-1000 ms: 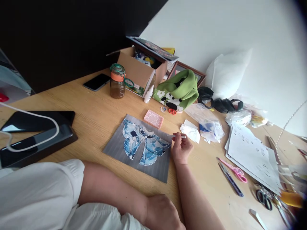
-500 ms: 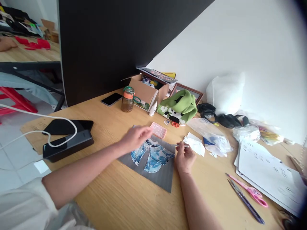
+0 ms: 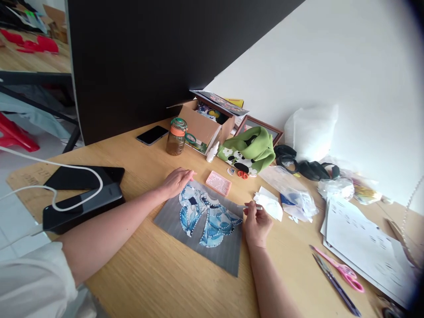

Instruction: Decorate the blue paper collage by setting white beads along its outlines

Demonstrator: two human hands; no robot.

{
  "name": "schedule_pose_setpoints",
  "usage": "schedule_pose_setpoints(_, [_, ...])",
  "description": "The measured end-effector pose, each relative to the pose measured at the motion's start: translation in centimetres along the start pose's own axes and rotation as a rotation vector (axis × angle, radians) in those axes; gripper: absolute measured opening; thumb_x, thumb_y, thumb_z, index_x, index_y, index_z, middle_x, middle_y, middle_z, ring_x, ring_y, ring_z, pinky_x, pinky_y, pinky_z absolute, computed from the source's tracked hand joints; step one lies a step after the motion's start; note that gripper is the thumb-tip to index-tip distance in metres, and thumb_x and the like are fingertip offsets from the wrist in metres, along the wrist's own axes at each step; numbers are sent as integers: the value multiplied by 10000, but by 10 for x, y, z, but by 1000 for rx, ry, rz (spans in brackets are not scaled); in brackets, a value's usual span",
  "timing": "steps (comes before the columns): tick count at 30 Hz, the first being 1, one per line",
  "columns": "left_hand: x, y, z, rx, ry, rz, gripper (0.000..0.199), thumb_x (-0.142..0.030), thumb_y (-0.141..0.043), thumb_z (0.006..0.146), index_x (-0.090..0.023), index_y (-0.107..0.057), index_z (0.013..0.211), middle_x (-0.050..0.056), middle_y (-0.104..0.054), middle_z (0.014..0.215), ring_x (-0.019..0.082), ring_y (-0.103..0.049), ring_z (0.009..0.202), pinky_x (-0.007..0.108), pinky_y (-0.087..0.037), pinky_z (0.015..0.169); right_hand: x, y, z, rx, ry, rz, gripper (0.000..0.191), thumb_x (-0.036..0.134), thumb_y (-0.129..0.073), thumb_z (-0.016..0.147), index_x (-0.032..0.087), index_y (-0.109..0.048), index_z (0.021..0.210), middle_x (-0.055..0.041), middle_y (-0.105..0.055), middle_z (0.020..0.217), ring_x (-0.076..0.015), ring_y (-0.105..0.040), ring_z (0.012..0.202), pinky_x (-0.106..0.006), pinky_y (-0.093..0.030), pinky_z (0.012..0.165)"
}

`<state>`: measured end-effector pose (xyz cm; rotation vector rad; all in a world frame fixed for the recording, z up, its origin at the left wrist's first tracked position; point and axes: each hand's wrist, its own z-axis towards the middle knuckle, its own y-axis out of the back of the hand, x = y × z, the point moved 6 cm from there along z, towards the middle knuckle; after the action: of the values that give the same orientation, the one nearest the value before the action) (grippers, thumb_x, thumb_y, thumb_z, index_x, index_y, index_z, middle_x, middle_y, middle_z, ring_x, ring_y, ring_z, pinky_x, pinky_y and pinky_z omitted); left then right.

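Note:
A grey sheet [image 3: 223,258] lies at a slant on the wooden table, bearing blue and white wing-like shapes [image 3: 213,227] edged with rows of white dots. My left hand [image 3: 177,182] rests at the sheet's upper left corner, fingers stretched out, with nothing visible in it. At the right edge of the sheet, my right hand [image 3: 258,225] pinches a slim white pen-shaped tool [image 3: 255,207], its tip pointing left over the sheet. Just beyond the sheet sits a small pink tray [image 3: 218,183] with tiny whitish bits in it.
Behind stand a jar [image 3: 176,138], a white bottle [image 3: 212,152], a cardboard box [image 3: 200,126] and a green bag [image 3: 253,148]. Pink scissors [image 3: 341,267], a purple-handled cutting tool [image 3: 338,285] and papers [image 3: 361,234] lie right. A black power bank [image 3: 82,205] with a white cable lies left.
My left hand has moved left and down from above the sheet and tray to the sheet's corner. My right hand keeps the white tool. The view has shifted slightly.

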<state>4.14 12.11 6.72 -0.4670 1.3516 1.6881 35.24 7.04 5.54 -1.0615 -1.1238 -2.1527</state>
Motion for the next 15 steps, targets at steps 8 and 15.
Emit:
schedule_pose_setpoints(8, [15,-2,1,-6,55,-60,794,-666,-103,974,-154,-710,959,104,-716,994,264,-610,1108,423,-426,1045,-6,-2,1,10,-26,15,655,762,-490,813,145,-706,765,-73,-684,583,-215,-672,578,-302,-481,607])
schedule_pose_setpoints(15, [26,1,3,-29,157,-136,826,-657,-64,968,-160,-724,979,92,-735,964,261,-623,1114,417,-408,1069,-8,-4,2,15,-15,24,652,763,-492,813,148,-703,762,-72,-687,597,-214,-674,591,-300,-483,612])
